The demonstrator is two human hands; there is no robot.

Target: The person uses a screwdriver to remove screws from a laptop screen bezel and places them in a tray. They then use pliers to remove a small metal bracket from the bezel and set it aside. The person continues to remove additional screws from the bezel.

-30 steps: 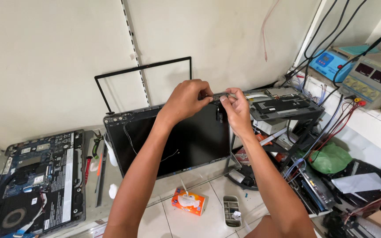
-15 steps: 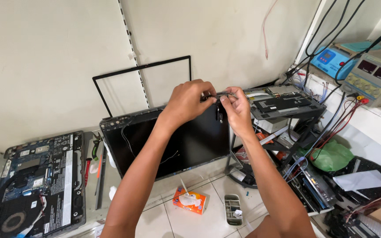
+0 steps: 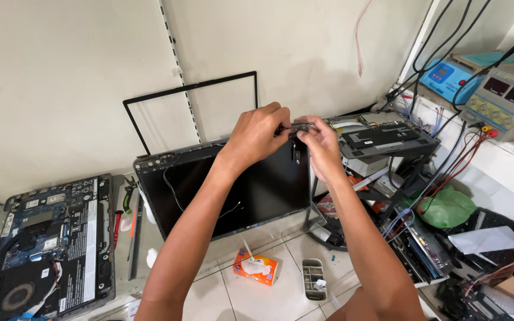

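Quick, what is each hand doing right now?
Left hand: closed on the small metal part at the screen lid's corner.
Right hand: pinching that same part.

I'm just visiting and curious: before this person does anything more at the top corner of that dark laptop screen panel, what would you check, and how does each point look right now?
1. Both hands on the corner: left hand and right hand meet at the small grey metal hinge piece. Ok.
2. Grip on that piece: fingertips pinch it, but how firmly is hidden. Cannot tell.
3. Dark rectangular screen panel supported: leans upright on the bench. Ok.
4. Thin black cable across the panel: loose, away from the hands. Ok.
5. Thin black bezel frame: set against the wall, out of the way. Ok.
6. Screws at the corner: too small to see. Cannot tell.
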